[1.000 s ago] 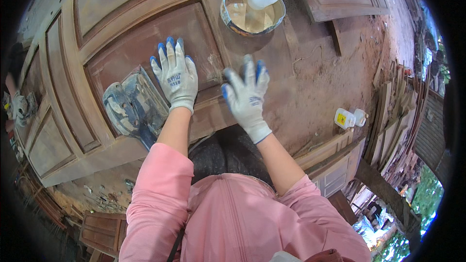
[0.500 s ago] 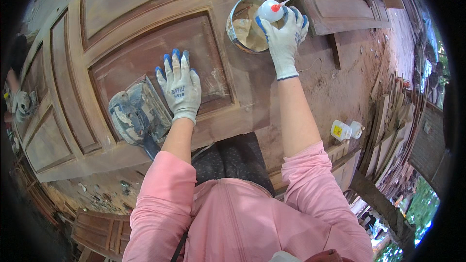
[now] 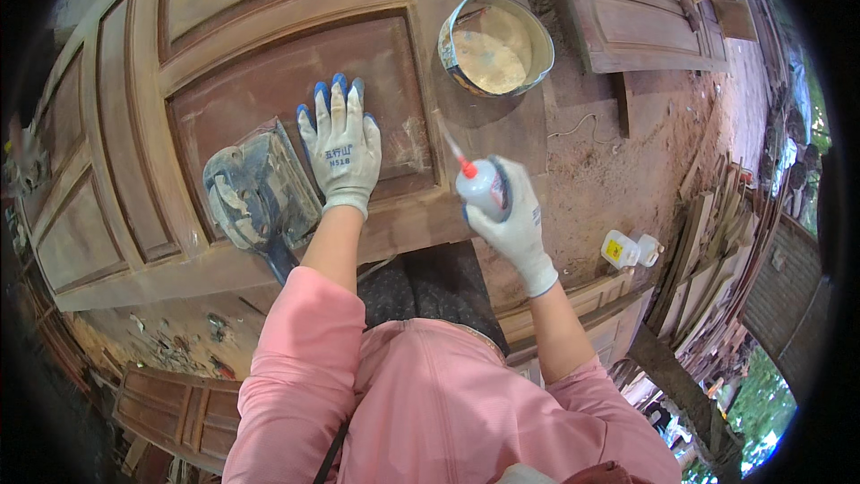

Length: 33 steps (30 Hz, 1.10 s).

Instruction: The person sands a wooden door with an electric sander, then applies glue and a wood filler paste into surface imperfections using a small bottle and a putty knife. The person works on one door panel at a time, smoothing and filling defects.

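A brown panelled wooden door lies flat before me. My left hand, in a white glove with blue fingertips, rests open on its recessed panel, fingers stretched out. Beside that hand lies a dirty dustpan-shaped scoop with a dark handle. Wrapped in my gloved right hand is a white squeeze bottle with a red collar and a thin pale nozzle. The nozzle points up and left over the door's near right edge. A round tub of pale powder stands at the door's far right.
Another panelled door lies at the far right. Two small plastic containers sit on the ground to my right, near stacked wood strips. A further door is at lower left. Part of another person's glove blurs at the far left.
My right hand has lifted the squeeze bottle out of the tub and drawn it toward me, its nozzle swinging leftward. My left hand stays on the panel.
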Available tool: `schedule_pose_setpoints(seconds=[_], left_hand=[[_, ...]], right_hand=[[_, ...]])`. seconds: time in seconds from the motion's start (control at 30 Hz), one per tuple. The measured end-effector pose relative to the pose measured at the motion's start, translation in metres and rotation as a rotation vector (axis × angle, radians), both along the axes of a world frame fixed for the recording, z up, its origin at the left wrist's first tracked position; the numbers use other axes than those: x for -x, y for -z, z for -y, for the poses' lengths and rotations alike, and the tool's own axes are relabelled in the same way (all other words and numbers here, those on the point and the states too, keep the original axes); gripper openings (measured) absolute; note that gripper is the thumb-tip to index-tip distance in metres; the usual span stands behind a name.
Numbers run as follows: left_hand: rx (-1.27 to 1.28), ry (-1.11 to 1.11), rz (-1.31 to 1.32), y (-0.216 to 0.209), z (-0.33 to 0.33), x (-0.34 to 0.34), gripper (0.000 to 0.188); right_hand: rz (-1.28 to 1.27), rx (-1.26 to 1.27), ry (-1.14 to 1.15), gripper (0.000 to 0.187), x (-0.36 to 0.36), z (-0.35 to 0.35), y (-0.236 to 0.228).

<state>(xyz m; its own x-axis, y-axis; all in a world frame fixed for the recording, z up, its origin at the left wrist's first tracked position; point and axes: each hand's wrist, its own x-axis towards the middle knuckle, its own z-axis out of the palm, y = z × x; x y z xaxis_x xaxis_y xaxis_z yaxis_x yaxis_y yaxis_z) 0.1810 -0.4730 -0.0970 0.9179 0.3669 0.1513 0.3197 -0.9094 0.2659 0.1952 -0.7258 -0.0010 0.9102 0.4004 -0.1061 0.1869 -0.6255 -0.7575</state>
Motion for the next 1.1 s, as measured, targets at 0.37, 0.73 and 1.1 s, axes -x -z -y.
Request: schedule_pose_setpoints(seconds=[0.37,0.73,1.1], left_hand=[[0.02,0.012,-0.036,0.008,-0.002,0.002,0.054],[-0.043,-0.038,-0.083,0.01,0.0,0.003,0.055],[-0.049,-0.029,-0.085,0.01,-0.001,0.003,0.054]], right_hand=[[0.02,0.356,-0.113,0.066,0.019,-0.014,0.004],[-0.122,0.423,-0.138,0.068,0.013,-0.034,-0.011],[-0.007,0.423,-0.156,0.061,0.015,-0.034,-0.007]])
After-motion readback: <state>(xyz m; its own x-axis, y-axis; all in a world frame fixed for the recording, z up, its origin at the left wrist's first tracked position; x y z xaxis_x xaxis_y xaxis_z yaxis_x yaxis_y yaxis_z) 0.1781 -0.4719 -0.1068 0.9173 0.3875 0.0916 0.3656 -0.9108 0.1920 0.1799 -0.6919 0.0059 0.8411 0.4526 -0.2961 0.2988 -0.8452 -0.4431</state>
